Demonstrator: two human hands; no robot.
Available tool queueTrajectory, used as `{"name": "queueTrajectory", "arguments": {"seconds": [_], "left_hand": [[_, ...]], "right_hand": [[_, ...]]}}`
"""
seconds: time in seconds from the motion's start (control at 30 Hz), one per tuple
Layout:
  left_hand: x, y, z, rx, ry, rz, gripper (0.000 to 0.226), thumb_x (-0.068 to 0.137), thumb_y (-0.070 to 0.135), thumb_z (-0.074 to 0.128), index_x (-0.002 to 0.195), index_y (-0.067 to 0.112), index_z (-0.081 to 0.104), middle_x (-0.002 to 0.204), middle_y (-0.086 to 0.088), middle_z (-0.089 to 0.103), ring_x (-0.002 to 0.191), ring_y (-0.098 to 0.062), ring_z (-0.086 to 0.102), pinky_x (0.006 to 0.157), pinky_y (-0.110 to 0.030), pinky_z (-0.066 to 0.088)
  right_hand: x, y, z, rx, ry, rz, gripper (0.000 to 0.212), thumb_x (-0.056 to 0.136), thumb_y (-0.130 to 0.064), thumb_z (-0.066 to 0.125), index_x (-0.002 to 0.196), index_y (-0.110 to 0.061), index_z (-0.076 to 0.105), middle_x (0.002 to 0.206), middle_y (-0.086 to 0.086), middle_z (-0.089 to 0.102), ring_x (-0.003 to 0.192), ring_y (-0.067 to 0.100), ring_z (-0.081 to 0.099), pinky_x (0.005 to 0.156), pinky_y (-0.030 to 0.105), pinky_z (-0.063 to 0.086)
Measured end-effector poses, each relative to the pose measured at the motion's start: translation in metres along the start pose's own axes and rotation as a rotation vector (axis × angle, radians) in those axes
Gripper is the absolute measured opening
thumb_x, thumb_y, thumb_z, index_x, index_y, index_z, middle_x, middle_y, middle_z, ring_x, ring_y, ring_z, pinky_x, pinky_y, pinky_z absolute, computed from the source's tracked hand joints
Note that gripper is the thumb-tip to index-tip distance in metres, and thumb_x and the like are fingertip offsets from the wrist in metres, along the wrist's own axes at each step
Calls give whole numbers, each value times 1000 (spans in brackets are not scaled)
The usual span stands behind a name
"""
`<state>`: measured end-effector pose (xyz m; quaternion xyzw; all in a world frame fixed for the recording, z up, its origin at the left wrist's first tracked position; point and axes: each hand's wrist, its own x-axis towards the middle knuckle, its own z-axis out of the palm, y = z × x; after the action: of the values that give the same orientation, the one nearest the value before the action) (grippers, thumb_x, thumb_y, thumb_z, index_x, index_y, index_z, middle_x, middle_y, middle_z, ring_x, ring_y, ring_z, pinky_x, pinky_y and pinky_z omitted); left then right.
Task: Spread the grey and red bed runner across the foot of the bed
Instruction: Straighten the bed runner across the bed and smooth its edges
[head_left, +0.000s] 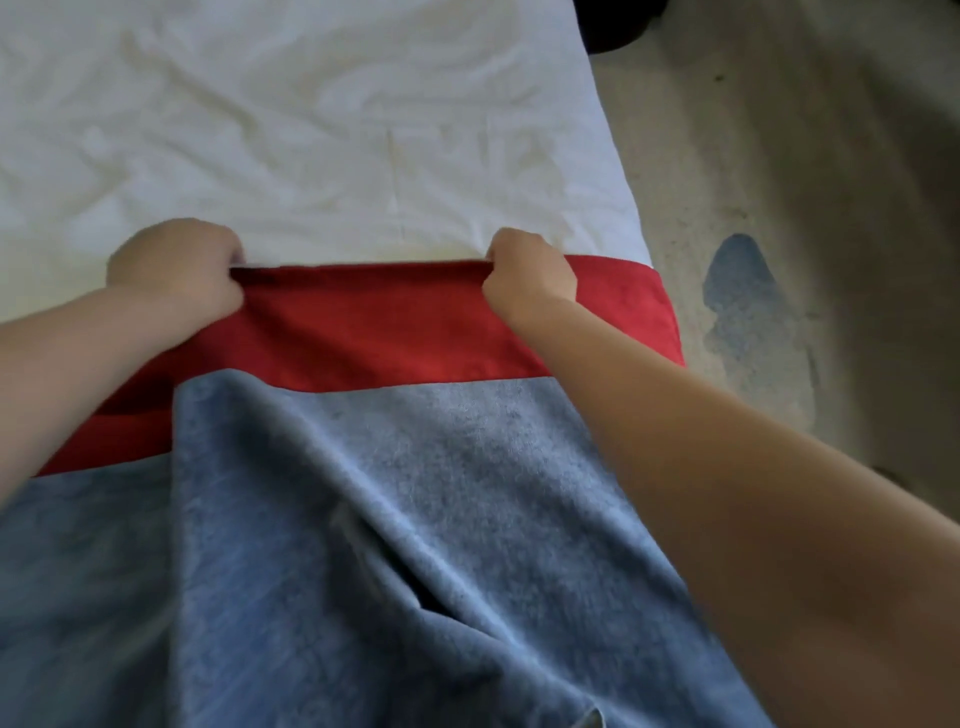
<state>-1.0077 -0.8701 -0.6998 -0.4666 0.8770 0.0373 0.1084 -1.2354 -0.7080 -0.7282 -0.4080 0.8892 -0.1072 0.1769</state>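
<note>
While fisted, left hand (174, 265) and right hand (530, 273) on bed runner (363, 322) edge

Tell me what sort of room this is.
Most likely a bedroom, perhaps a hotel room. A bed with a wrinkled white sheet fills the view, both hands grip a grey and red bed runner across it, and worn, stained carpet lies beside it.

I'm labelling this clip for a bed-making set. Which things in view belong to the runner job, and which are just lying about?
Belongs to the job:
- bed runner, grey with a red band
- left hand and right hand, both gripping its red edge
- white sheet on the bed

Just lying about:
- carpet
- dark stain on it
</note>
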Motion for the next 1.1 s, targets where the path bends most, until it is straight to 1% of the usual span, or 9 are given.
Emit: {"name": "queueTrajectory", "arguments": {"seconds": [0.13, 0.23, 0.33, 0.53, 0.67, 0.8, 0.9, 1.0, 1.1], "left_hand": [[0, 31, 2, -132, 102, 146, 21, 80, 19, 64, 100, 17, 69, 100, -10, 69, 99, -35, 61, 81, -41, 51], [5, 38, 3, 5, 53, 161, 17, 83, 11, 59, 94, 17, 70, 101, -14, 67, 98, -37, 60, 80, -42, 50], [11, 34, 3, 177, 64, 140, 16, 82, 4, 59, 93, 9, 69, 97, -22, 64, 93, -42, 59, 75, -41, 49], [-2, 47, 9, 320, 144, 178, 19, 82, -2, 55, 94, 6, 66, 94, -19, 60, 89, -39, 59, 59, -32, 36], [-23, 55, 7, 259, 234, 233, 14, 84, 3, 58, 97, 4, 63, 94, -18, 54, 85, -39, 57, 54, -33, 35], [-51, 61, 6, 119, 299, 264, 17, 87, 11, 54, 101, 7, 65, 96, -16, 58, 81, -38, 59, 55, -38, 44], [-88, 64, 7, -20, 344, 294, 18, 87, 18, 54, 100, 13, 65, 97, -10, 62, 77, -35, 61, 55, -39, 49], [-142, 61, 14, 10, 383, 424, 17, 85, 23, 48, 89, 15, 63, 79, -6, 62, 63, -32, 62, 44, -33, 43], [-200, 40, 25, 58, 394, 579, 19, 83, 25, 47, 76, 14, 62, 65, -6, 58, 53, -29, 59, 37, -30, 40]], "right_hand": [[-3, 30, -7, -121, 62, 6, 29, 82, -2, 46, 106, -11, 58, 109, 12, 63, 102, 35, 58, 67, 31, 36], [3, 43, -12, -163, 57, 7, 20, 89, -5, 50, 105, -9, 60, 110, 15, 63, 103, 37, 58, 68, 32, 36], [18, 49, -15, -102, 89, 50, 17, 88, -4, 51, 101, -8, 62, 109, 15, 63, 102, 36, 58, 69, 31, 37], [4, 48, -8, -76, 113, -4, 34, 83, 1, 44, 114, -10, 50, 104, 14, 62, 94, 36, 59, 63, 32, 36], [-20, 48, -9, -87, 103, -95, 46, 78, 4, 43, 122, -9, 43, 105, 14, 60, 94, 36, 58, 60, 34, 34], [-49, 39, -9, -110, 89, -96, 46, 79, 3, 45, 123, -11, 46, 113, 11, 55, 104, 32, 52, 65, 36, 38], [-87, 25, -4, -55, 165, -167, 43, 80, 0, 46, 120, -13, 53, 112, 7, 56, 103, 30, 52, 70, 38, 45], [-149, 8, 5, 49, 119, -294, 34, 85, -7, 48, 115, -17, 59, 110, 5, 58, 103, 27, 53, 69, 39, 49], [-227, 0, 15, -75, 37, -627, 19, 85, -14, 55, 101, -16, 66, 92, 6, 62, 85, 30, 60, 57, 38, 50]]}}
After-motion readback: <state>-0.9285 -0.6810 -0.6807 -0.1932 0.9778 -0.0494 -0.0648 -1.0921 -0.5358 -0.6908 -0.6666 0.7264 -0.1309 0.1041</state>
